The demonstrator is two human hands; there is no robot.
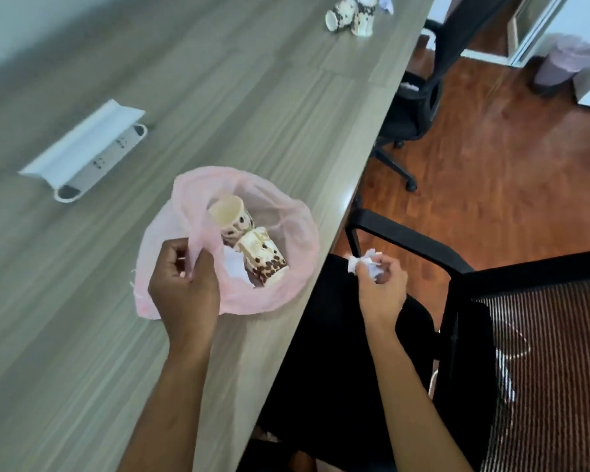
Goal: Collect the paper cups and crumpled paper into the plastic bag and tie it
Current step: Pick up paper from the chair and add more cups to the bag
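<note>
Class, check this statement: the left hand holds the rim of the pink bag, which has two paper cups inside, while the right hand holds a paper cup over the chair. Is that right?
Not quite. In the head view the right hand holds crumpled paper, not a cup. The rest stands: the left hand pinches the pink bag rim, with two paper cups inside.

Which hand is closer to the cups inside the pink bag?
The left hand. It pinches the pink bag's rim right beside the cups. The right hand holds crumpled paper off the table edge.

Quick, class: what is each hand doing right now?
Left hand: pinches the pink plastic bag by its rim.
Right hand: grips a crumpled paper.
</note>
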